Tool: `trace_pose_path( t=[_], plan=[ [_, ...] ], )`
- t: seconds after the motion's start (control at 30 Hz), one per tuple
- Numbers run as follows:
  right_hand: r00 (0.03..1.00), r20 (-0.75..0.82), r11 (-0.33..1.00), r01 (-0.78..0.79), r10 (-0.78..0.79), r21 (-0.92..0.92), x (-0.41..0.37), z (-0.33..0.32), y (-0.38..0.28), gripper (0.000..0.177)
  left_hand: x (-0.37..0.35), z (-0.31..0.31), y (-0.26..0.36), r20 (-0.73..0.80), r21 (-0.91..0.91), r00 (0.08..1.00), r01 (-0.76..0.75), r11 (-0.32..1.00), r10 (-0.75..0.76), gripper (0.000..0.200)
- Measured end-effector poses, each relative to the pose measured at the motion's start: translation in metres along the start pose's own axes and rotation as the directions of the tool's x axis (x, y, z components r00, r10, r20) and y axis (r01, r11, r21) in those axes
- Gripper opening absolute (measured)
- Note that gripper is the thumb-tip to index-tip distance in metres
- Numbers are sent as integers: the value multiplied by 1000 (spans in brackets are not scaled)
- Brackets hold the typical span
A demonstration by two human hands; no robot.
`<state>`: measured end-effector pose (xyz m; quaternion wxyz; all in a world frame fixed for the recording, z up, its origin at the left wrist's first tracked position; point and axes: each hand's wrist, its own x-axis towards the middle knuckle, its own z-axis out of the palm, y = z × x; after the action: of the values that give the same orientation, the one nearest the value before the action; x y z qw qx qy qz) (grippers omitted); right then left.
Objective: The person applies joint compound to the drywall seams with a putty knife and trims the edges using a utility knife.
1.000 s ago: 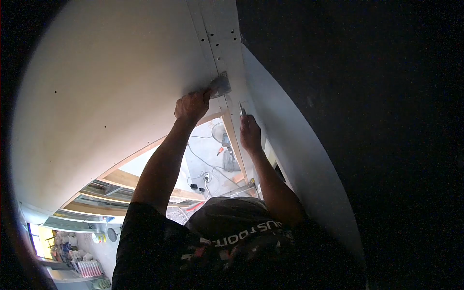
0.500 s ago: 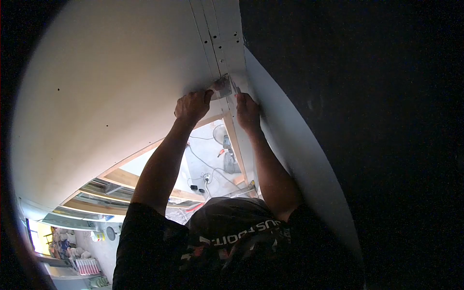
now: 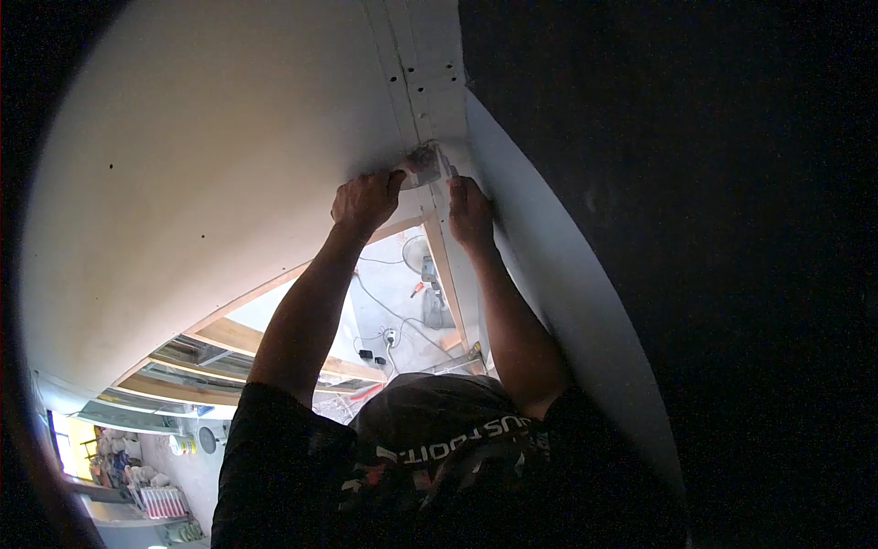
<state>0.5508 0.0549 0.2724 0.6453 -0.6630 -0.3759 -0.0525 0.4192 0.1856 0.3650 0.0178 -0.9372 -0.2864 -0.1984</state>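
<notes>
Both arms are being stretched up to the white screw-dotted plasterboard seam strip (image 3: 422,64). The left hand (image 3: 364,203) is being clenched round a grey flat-bladed metal filling knife (image 3: 421,166) at the strip's lower end, and the right hand (image 3: 469,215) is being closed on a thin narrow metal blade (image 3: 445,165) beside it. Open room is being left below the strip, and the upside-down white lettering on the black shirt (image 3: 302,476) cannot be read.

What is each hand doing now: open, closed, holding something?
Left hand: closed on a putty knife.
Right hand: closed on a thin tool; its kind cannot be told.
</notes>
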Motion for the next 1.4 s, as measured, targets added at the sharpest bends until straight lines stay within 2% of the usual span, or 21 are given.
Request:
trace_pose_path(
  t=[0.17, 0.27, 0.33, 0.37, 0.43, 0.57, 0.67, 0.73, 0.77, 0.83, 0.97, 1.07, 1.13, 1.4],
  plan=[
    [999, 15, 998, -40, 40, 47, -1, 0, -5, 33, 2, -1, -1, 81, 18, 995, 51, 999, -52, 36],
    [999, -28, 999, 29, -28, 33, -1, 5, 3, 30, 2, 2, -4, 52, 46, 999, -5, 999, 2, 37],
    [1000, -7, 1000, -10, 10, 29, 0, 7, 8, 29, 1, -1, -1, 93, 15, 994, 55, 998, -56, 36],
    [1000, -4, 1000, -11, 11, 29, 1, 7, 11, 29, 1, -2, -1, 94, 13, 994, 57, 998, -58, 36],
    [992, 73, 991, -111, 105, 77, 3, 7, 15, 30, 1, -3, 0, 80, 7, 996, 31, 999, -32, 35],
    [991, 70, 987, -123, 116, 103, 4, 10, 18, 30, -1, -11, 3, 85, -10, 996, 19, 1000, -18, 35],
    [997, 27, 997, -69, 69, 18, 4, 8, 12, 38, -1, -11, 4, 89, 6, 995, 55, 998, -55, 35],
    [998, -42, 994, 38, -43, -107, 4, 7, 7, 38, 1, -11, 4, 135, 24, 987, 79, 997, -82, 35],
    [998, -40, 994, 38, -42, -106, 3, 6, 5, 38, 1, -9, 3, 136, 25, 987, 81, 996, -84, 35],
    [989, 37, 983, -135, 140, -121, 3, -1, -14, 37, 0, -4, 1, 16, -13, 1000, -9, 1000, 10, 35],
    [987, 44, 977, -150, 158, -151, 2, -4, -23, 37, 0, -2, 0, 42, -37, 999, 30, 999, -28, 36],
    [990, 59, 983, -122, 131, -141, 4, -5, -20, 38, 3, 8, -8, 103, 32, 994, 23, 999, -26, 35],
    [994, 50, 989, -95, 101, -112, 3, -4, -16, 38, 0, 2, -4, -13, -19, 1000, -23, 1000, 23, 33],
    [991, 76, 987, -96, 106, -125, 4, -5, -17, 38, -3, -9, 3, 16, -13, 1000, 25, 1000, -25, 33]
  ],
)
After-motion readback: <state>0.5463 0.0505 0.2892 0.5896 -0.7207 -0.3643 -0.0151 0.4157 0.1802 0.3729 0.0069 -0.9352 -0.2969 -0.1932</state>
